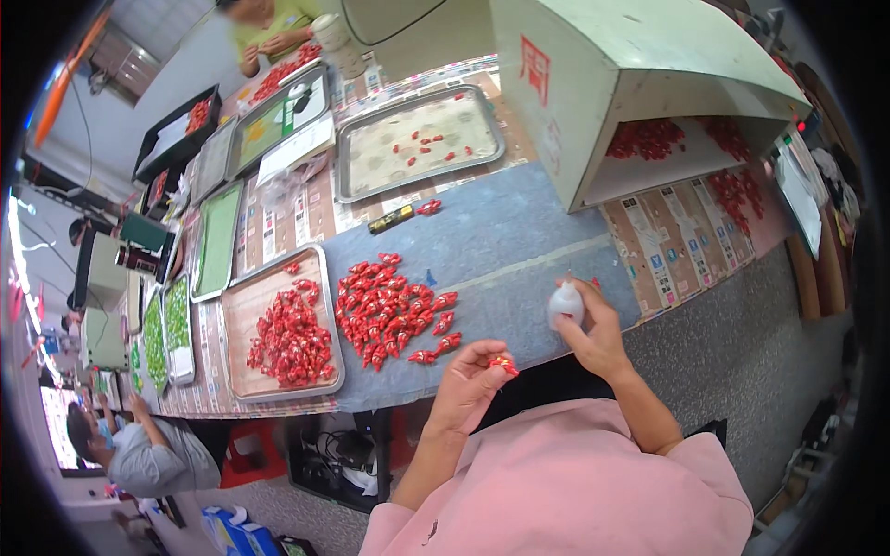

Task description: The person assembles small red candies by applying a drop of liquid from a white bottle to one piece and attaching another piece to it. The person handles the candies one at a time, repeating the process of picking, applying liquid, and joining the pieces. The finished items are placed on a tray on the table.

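Between the fingertips of my left hand [468, 389] is a small red figurine [503, 365] with pale markings, held near the table's front edge. My right hand [598, 334] grips a small white squeeze bottle [565, 304] to the right of it. On the blue-grey cloth [501, 241], left of my hands, lies a loose pile of similar red figurines [385, 310]. Further left, a metal tray [334, 366] holds a heap of more red figurines. A yellow and black tube [390, 219] lies on the cloth with one red figurine beside its end.
A pale green metal box [565, 102] stands back right, with red figurines inside its opening. A second metal tray [348, 167] behind the cloth carries several scattered red pieces. Trays of green pieces [178, 324] sit far left. One person [269, 32] sits across the table, another [153, 454] at left.
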A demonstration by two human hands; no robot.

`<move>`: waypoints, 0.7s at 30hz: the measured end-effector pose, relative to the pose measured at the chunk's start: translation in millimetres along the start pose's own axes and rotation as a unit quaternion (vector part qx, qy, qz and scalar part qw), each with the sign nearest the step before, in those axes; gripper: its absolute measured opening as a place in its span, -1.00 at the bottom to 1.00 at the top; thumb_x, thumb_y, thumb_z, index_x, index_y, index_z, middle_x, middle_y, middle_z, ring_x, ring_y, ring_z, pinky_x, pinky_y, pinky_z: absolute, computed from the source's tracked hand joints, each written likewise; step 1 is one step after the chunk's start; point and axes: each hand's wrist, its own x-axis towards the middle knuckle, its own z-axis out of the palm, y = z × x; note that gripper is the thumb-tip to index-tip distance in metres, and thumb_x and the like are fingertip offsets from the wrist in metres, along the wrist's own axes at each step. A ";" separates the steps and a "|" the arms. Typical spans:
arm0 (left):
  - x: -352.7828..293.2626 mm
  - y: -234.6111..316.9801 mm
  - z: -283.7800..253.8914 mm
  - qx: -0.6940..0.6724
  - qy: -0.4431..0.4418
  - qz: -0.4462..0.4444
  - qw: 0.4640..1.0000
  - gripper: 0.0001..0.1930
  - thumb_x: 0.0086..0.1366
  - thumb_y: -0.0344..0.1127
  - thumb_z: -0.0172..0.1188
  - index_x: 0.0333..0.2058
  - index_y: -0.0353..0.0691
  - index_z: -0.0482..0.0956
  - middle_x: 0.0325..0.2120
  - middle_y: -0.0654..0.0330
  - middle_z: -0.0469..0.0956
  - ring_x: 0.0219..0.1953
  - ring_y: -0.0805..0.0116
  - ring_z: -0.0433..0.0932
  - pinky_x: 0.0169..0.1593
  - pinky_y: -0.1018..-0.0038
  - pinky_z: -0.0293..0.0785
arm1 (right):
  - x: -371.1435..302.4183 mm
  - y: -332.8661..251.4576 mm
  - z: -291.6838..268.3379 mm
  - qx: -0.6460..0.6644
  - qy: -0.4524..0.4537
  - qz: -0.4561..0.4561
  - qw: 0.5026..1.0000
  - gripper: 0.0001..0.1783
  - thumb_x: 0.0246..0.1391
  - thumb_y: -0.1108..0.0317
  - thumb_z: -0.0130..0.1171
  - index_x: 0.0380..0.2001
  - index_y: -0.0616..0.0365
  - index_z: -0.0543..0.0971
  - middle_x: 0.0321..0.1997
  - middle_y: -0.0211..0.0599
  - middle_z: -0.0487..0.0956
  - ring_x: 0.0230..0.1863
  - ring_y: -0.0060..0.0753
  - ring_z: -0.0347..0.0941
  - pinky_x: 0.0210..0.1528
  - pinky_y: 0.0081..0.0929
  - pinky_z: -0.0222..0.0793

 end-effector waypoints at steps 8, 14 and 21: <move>2.0 -4.5 -0.5 -0.127 -0.020 -0.055 0.990 -0.74 0.20 -0.48 0.24 -0.12 -0.18 0.52 -0.27 0.23 0.54 -0.22 0.35 0.54 -0.14 0.41 0.48 | -17.5 -28.9 -32.1 0.079 -0.059 0.034 0.995 -0.49 -0.07 0.32 0.39 -0.03 0.23 0.51 -0.26 -0.34 0.49 -0.22 -0.53 0.42 -0.23 -0.60 0.36; 6.5 -6.2 7.6 -0.085 0.022 -0.031 0.996 -0.76 0.20 -0.48 0.24 -0.13 -0.19 0.54 -0.24 0.22 0.54 -0.18 0.39 0.51 -0.13 0.46 0.45 | -21.9 -51.6 -30.8 0.138 0.006 0.068 0.988 -0.51 -0.29 0.33 0.55 -0.25 0.19 0.54 -0.33 -0.42 0.48 -0.30 -0.61 0.41 -0.28 -0.63 0.34; 10.1 -15.2 -1.6 -0.041 0.035 0.025 0.998 -0.74 0.17 -0.59 0.22 -0.15 -0.25 0.52 -0.22 0.17 0.56 -0.13 0.40 0.52 -0.06 0.51 0.47 | -21.0 -43.2 -32.8 0.039 -0.002 -0.090 0.995 -0.56 -0.36 0.38 0.58 -0.37 0.11 0.54 -0.39 -0.41 0.47 -0.38 -0.55 0.40 -0.36 -0.60 0.30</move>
